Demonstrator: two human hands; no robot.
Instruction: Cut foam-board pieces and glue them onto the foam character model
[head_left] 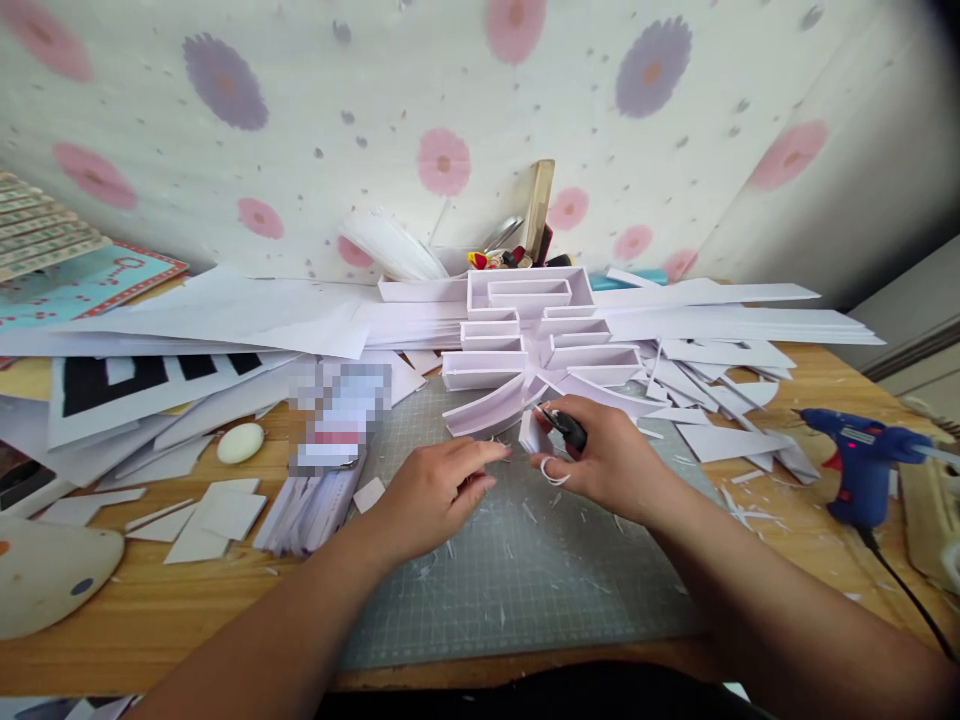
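On the grey cutting mat [525, 590] stands a white structure [536, 340] made of narrow upright walls, like a built-up character. My right hand [604, 455] is closed around a small black tool [566, 428] just below the structure's lower strokes. Beside its fingertips is a small white piece [532, 435], and a thin curled white strip [553, 472] shows under them. My left hand [439, 490] is over the mat to the left, fingers stretched towards the right hand, with nothing visible in it. A small white scrap [368, 494] lies beside it.
Long white sheets [262, 310] are stacked behind. A blurred phone-like object [341, 415] rests on bundled strips [311, 510] at left. A white oval object [240, 443] lies nearby. At right are a blue glue gun [862, 455], its cord, and white offcuts [731, 445].
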